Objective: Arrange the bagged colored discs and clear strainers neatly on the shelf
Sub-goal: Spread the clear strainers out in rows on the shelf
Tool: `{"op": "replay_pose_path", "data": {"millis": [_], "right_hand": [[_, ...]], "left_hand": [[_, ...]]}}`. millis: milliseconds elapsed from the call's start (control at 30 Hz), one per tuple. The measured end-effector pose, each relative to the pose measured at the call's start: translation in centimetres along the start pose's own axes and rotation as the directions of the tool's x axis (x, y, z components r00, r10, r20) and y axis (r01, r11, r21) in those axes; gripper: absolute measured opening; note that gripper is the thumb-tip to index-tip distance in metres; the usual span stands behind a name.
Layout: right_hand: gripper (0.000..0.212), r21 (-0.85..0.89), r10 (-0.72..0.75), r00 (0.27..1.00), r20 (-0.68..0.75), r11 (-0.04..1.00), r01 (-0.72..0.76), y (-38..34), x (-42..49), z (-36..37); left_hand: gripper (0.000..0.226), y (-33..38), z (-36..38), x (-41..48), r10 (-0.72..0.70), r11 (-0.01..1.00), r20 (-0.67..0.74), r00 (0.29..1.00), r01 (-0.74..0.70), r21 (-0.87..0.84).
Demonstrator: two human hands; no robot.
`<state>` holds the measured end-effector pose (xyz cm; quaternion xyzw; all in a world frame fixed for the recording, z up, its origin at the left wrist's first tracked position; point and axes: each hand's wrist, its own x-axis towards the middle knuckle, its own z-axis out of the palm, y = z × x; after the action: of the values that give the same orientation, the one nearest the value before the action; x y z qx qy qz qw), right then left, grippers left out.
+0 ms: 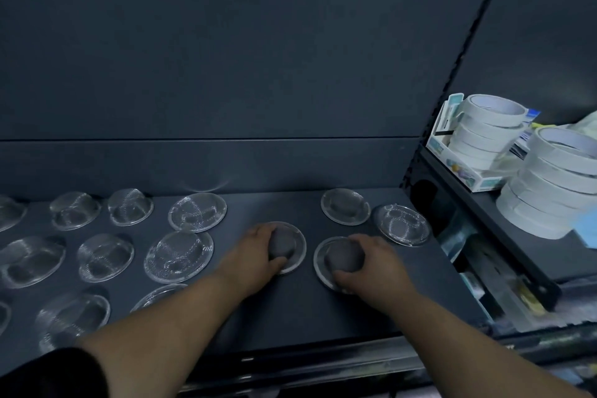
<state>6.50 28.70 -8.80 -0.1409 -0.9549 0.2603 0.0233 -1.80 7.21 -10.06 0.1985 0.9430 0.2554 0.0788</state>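
Clear strainers (178, 257), two gripped, two tape stacks (491, 126)

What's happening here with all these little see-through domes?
A person is tidying a dark shelf. The left hand grips the dome of the middle strainer, and the right hand grips the neighbouring strainer beside it; both sit dome-up. Other strainers lie in rows to the left. Tape rolls stand on the next shelf.
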Motion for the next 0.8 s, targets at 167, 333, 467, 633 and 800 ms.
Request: {"op": "replay_pose_path", "data": {"millis": [167, 333, 467, 633, 800], "right_hand": [[0.066, 0.077, -0.109, 0.993, 0.043, 0.991, 0.106, -1.8, -1.3, 1.2], [0.067, 0.141, -0.206, 0.974, 0.093, 0.971, 0.192, -3.8, -2.4, 2.5], [0.068, 0.16, -0.262, 0.96, 0.102, 0.956, 0.244, -5.3, -2.8, 3.6], [0.076, 0.165, -0.29, 0.949, 0.12, 0.949, 0.269, -6.3, -3.0, 4.9], [0.078, 0.222, -0.308, 0.941, 0.139, 0.936, 0.274, -7.2, -3.2, 5.1]], "left_hand": [[0.067, -1.2, -1.3, 0.0, -0.08, 0.997, -0.067, 0.995, 0.081, 0.014], [0.054, -1.4, -2.0, -1.1, -0.105, 0.993, -0.098, 0.99, 0.099, -0.066], [0.043, -1.4, -2.6, -2.8, -0.055, 0.995, -0.174, 0.983, 0.04, -0.091], [0.039, -0.7, -2.5, -5.6, 0.075, 0.978, -0.135, 0.988, -0.1, -0.184], [0.066, -1.0, -2.2, -7.4, 0.068, 0.964, 0.034, 0.997, -0.057, -0.258]]}}
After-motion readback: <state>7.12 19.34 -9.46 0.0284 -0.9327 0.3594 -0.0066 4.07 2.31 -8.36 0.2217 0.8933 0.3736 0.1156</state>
